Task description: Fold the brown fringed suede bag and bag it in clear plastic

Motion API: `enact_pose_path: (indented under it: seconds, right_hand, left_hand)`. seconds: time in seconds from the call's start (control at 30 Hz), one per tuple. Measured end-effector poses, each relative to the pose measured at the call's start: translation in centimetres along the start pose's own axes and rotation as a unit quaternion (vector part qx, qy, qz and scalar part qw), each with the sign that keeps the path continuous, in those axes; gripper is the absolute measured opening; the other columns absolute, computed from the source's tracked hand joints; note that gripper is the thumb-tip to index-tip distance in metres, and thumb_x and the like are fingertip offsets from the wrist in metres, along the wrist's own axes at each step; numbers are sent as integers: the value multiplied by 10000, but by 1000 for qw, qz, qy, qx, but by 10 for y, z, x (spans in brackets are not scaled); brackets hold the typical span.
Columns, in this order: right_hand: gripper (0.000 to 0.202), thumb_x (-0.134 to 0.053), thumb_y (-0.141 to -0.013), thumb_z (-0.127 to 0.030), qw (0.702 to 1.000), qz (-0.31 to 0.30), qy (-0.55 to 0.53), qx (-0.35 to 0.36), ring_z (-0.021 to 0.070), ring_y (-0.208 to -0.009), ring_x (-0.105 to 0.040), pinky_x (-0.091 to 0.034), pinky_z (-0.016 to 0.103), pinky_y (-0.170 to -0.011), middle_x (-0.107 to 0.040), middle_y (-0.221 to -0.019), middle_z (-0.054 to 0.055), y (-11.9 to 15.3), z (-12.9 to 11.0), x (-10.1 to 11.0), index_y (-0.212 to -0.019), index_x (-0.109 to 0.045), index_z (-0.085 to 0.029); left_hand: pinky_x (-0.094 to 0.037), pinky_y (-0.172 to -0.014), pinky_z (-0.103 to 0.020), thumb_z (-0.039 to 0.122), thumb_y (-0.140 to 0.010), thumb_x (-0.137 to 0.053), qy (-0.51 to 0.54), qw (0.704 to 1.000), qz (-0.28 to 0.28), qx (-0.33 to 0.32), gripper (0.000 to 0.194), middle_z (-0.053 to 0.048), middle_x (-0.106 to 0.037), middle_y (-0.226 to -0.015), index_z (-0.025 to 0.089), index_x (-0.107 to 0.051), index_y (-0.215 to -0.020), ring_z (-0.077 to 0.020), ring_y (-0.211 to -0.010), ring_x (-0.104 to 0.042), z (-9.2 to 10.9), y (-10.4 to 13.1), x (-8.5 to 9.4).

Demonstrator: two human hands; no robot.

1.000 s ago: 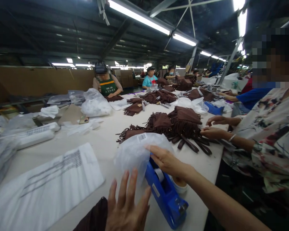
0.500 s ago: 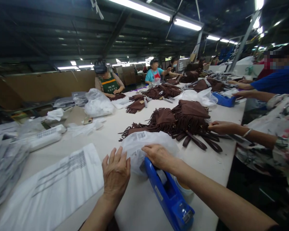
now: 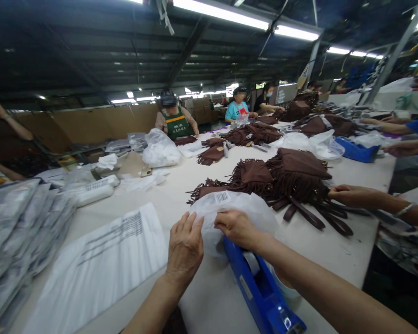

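A clear plastic bag [image 3: 245,206] with a barcode label [image 3: 221,197] lies in front of me. My left hand [image 3: 185,250] touches its near left edge, palm down, fingers stretched and slightly apart. Above the middle of the bag, my right hand [image 3: 237,228] has thumb and fingers pinched together on the thin film; the fingertips are partly hidden. Under my right wrist stands a blue tape dispenser [image 3: 264,297] with a roll in it, its far end against the bag. A white round container [image 3: 287,290] is partly hidden behind my right forearm.
Brown fringed bags [image 3: 301,164] with straps are piled beyond, where a co-worker's hand [image 3: 351,195] reaches in. At left lie a printed white plastic sheet [image 3: 118,255] and stacked packed bags [image 3: 28,232]. A second blue dispenser [image 3: 357,150] stands at right. Co-workers sit across the table.
The view has swung left, so everything appears shifted right. My right fingers have drawn closer into a pinch, and my left hand has come nearer the bag, its fingers less spread.
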State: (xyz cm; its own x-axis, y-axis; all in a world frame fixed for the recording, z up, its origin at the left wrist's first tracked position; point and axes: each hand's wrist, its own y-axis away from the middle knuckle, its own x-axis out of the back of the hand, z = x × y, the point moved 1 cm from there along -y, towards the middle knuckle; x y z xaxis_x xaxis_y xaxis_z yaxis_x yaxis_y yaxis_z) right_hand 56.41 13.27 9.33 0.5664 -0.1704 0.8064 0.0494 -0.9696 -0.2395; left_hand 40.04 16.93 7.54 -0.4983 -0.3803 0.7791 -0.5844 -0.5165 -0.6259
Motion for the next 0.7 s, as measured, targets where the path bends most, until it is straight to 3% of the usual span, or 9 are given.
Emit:
enact_pose_path:
  seconds: [0.1, 0.17, 0.27, 0.37, 0.47, 0.57, 0.63, 0.7]
  right_hand:
    - [127, -642, -736, -202, 992, 37, -111, -53, 112, -637, -496, -389, 241, -629, -545, -622, -23, 13, 0, 10, -634, -578, -163]
    - [163, -633, -732, -252, 979, 45, -182, -73, 91, -587, -460, -374, 221, -576, -508, -591, -46, 21, -4, 16, -625, -545, -165]
    - [189, -585, -747, -328, 959, 38, -269, -78, 80, -573, -434, -368, 213, -556, -489, -602, -56, 31, -15, 22, -667, -522, -169]
    - [233, -566, -755, -396, 947, 24, -314, -71, 78, -566, -414, -350, 210, -532, -479, -614, -55, 38, -30, 25, -705, -523, -173]
    - [223, -561, -770, -383, 953, 35, -297, -44, 80, -589, -407, -338, 212, -553, -467, -620, -55, 45, -45, 24, -688, -510, -183]
    - [190, -512, -805, -338, 971, 56, -230, -15, 83, -585, -400, -327, 220, -562, -453, -617, -58, 53, -59, 20, -684, -476, -197]
    - [181, -484, -822, -334, 979, 45, -201, -12, 85, -572, -400, -325, 224, -559, -450, -610, -61, 58, -67, 17, -699, -461, -203]
    - [143, -501, -815, -337, 980, 6, -200, -19, 88, -575, -420, -333, 224, -561, -470, -622, -60, 62, -76, 13, -769, -490, -203]
  left_hand:
    - [-416, -973, -480, 53, -720, -445, 117, 992, -31, 40, 449, -137, -577, -1227, 145, -609, -1127, -298, -1216, -458, 0, -1, 3]
    - [-345, -1038, -495, 67, -653, -496, 220, 970, -65, 86, 494, -124, -520, -1299, 173, -617, -1120, -288, -1282, -379, 2, -2, 12]
    - [-291, -1067, -493, 191, -624, -605, 376, 899, -123, 186, 453, -112, -446, -1371, 191, -644, -1076, -305, -1305, -338, 6, -6, 30]
    - [-323, -1034, -471, 415, -682, -605, 476, 820, -119, 293, 358, -131, -498, -1308, 163, -692, -920, -320, -1232, -425, 9, -10, 46]
    - [-318, -1011, -460, 407, -623, -632, 446, 818, -117, 344, 266, -150, -536, -1229, 155, -690, -688, -334, -1164, -469, 11, -9, 55]
    - [-370, -930, -408, 306, -574, -615, 431, 832, -117, 329, 138, -110, -572, -1126, 178, -619, -523, -291, -1039, -529, 11, 0, 66]
    - [-417, -790, -343, 306, -571, -608, 459, 818, -115, 327, 148, -70, -609, -951, 182, -585, -494, -231, -862, -561, 8, 12, 76]
    - [-397, -645, -288, 323, -562, -631, 499, 779, -143, 353, 161, -24, -588, -703, 173, -590, -523, -171, -663, -526, 4, 26, 88]
